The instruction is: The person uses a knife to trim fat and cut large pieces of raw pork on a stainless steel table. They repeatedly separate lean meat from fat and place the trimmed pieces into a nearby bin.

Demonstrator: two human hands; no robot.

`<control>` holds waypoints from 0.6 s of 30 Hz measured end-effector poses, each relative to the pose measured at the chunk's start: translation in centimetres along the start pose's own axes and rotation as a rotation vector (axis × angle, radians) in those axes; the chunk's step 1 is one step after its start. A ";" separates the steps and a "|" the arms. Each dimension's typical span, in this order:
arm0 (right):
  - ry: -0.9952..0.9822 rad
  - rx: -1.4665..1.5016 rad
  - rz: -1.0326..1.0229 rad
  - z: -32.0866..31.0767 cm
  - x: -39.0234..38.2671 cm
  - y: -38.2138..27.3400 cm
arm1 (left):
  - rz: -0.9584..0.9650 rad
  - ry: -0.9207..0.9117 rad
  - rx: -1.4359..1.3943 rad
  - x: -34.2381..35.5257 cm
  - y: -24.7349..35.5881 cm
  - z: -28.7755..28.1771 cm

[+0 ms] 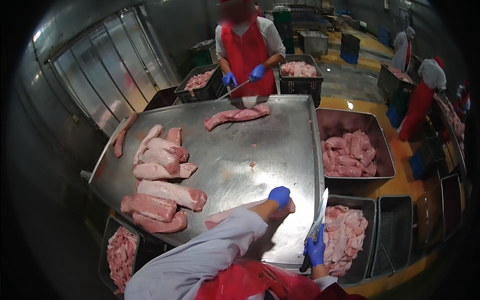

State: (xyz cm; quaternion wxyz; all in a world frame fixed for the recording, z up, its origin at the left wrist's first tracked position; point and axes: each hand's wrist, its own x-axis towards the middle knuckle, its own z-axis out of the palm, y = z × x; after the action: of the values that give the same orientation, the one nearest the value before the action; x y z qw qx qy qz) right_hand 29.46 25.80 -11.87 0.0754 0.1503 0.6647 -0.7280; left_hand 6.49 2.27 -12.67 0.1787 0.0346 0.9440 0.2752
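My left hand (280, 196), in a blue glove, reaches across my front and grips the right end of a pale pork loin (286, 210) near the table's front edge. My sleeve covers much of that loin. In my right hand (315, 251), also gloved in blue, is a long knife (320, 215). Its blade points away from me, along the right edge of the metal table (270, 155), and its dark handle shows below the hand. Several more loins (170, 192) lie in a row on the left of the table.
Across the table, a person in a red apron (246, 55) holds a long rod-like tool (234, 90) near another loin (236, 117). Bins of meat (382, 150) (369, 240) line the right side. A crate of trimmings (134, 230) stands at lower left. Other workers are at far right.
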 end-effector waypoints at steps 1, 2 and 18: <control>0.005 0.003 -0.012 -0.7 -0.5 -0.1 | 0.023 0.030 -0.015 0.0 0.2 0.3; -0.002 -0.007 -0.039 -1.5 -0.7 0.2 | 0.042 0.064 -0.027 -0.1 0.5 0.4; -0.009 0.065 -0.148 -4.1 -1.7 2.1 | 0.075 -0.051 0.102 -3.3 0.4 1.2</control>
State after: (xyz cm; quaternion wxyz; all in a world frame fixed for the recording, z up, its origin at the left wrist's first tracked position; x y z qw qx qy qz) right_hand 32.19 29.45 -13.61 0.0193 0.0999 0.6495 -0.7535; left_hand 10.03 2.65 -12.38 0.1902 0.0859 0.9499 0.2325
